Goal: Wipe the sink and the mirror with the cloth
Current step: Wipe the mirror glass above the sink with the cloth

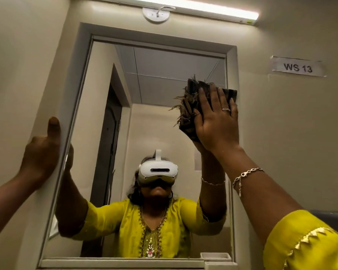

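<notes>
A: Our left forearm (pixel 6 207) comes in at the lower left corner, cut off by the edge of view. Our left hand (pixel 40 152) holds the mirror frame (pixel 77 75) on its left side.

B: We see the thumb straight up along the outer face. The fingers curl round the edge, so we catch them only in the reflection.

A: Next comes the mirror (pixel 154 84), with its long axis upright.

B: Up by its right side we have the cloth (pixel 191 98), pressed to the glass, with one corner lapping onto the frame.

A: It is dark and striped and stands roughly upright, its frayed fringe pointing left and up. We cannot tell where the cloth ends and its reflection begins.

B: Our right hand (pixel 217 121) lies flat over it, fingers straight and pointing up, hiding much of its right half. We see a ring (pixel 226 109) on one finger and a bracelet (pixel 246 173) at the wrist.

A: Further right, a label (pixel 298 67) reads "WS 13". Our yellow sleeve (pixel 300 240) fills the lower right corner, cut off there.

B: Behind the sleeve we see a grey shape (pixel 332 217), too hidden for us to name.
</notes>
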